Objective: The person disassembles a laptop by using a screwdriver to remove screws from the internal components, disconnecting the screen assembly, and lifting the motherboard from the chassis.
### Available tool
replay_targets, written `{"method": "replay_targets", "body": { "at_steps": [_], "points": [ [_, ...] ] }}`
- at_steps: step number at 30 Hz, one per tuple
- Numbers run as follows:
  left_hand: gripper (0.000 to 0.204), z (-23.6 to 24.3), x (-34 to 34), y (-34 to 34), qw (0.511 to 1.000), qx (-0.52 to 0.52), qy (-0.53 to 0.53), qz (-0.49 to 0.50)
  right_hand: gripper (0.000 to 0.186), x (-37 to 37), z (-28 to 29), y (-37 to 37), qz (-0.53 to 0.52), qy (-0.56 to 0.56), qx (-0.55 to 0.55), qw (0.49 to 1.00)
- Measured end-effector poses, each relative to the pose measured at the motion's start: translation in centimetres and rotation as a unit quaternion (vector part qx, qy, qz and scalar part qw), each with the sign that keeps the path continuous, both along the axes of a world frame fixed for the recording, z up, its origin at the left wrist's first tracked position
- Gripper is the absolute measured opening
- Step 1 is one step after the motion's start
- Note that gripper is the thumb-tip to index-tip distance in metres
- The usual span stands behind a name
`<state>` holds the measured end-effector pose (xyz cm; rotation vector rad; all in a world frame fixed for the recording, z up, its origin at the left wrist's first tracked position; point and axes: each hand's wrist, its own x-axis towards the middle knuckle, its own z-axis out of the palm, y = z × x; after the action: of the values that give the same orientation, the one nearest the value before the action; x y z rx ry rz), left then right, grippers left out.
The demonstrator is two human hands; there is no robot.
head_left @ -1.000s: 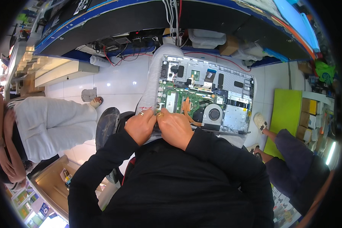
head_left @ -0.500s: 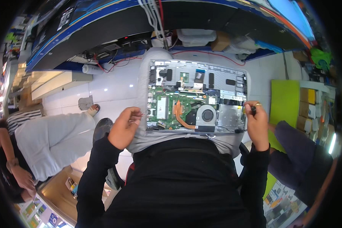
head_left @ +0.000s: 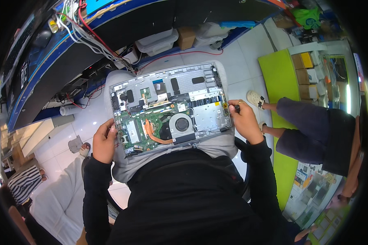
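An opened laptop chassis (head_left: 202,114) lies tilted across my lap, its green circuit board (head_left: 137,121), fan (head_left: 180,124) and copper heat pipe (head_left: 156,139) exposed. My right hand (head_left: 246,121) is closed on a small black screwdriver (head_left: 237,108) beside the chassis's right edge. At its left edge, my left hand (head_left: 104,141) has its fingers curled together; whatever is between them, if anything, is hidden.
A dark bench (head_left: 208,14) with cables (head_left: 98,45) and plastic bins (head_left: 155,43) spans the front. A seated person in light trousers (head_left: 53,196) is at left; another in dark shorts (head_left: 298,134) sits at right beside a green panel (head_left: 276,69) and display case (head_left: 315,81).
My hands, together at the chassis's lower left a second ago, have separated to either side, the right one now with the screwdriver. The view has swung, so the chassis appears further left and tilted.
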<state>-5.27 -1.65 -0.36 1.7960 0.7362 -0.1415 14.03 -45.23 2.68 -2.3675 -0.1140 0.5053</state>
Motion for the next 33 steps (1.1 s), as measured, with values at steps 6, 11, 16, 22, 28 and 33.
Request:
{"method": "replay_targets", "body": {
  "at_steps": [6, 11, 16, 22, 28, 33],
  "points": [
    [0.037, -0.3, 1.6, 0.9, 0.997, -0.058, 0.050, 0.006, 0.025, 0.9, -0.2, 1.3, 0.007, -0.014, -0.019, 1.000],
    [0.031, -1.8, 2.1, 0.9, 0.999, 0.026, 0.043, 0.014, 0.021, 1.4, -1.0, 1.9, 0.006, -0.021, -0.049, 0.999],
    [0.029, -2.1, 2.4, 0.2, 0.996, 0.071, 0.027, 0.047, 0.020, 1.3, -1.8, 1.9, -0.001, -0.029, -0.062, 0.998],
    [0.030, -2.5, 2.4, 0.1, 0.996, 0.084, -0.005, 0.042, 0.023, 1.3, -1.7, 1.7, -0.001, -0.012, -0.061, 0.998],
    [0.030, -3.7, 2.0, 0.7, 0.998, 0.012, -0.009, 0.059, 0.023, 1.2, -1.7, 1.6, -0.017, 0.012, -0.041, 0.999],
    [0.028, -4.2, 1.8, 1.0, 0.998, 0.005, -0.007, 0.065, 0.023, 1.0, -2.5, 1.5, -0.039, -0.005, -0.021, 0.999]
  ]
}}
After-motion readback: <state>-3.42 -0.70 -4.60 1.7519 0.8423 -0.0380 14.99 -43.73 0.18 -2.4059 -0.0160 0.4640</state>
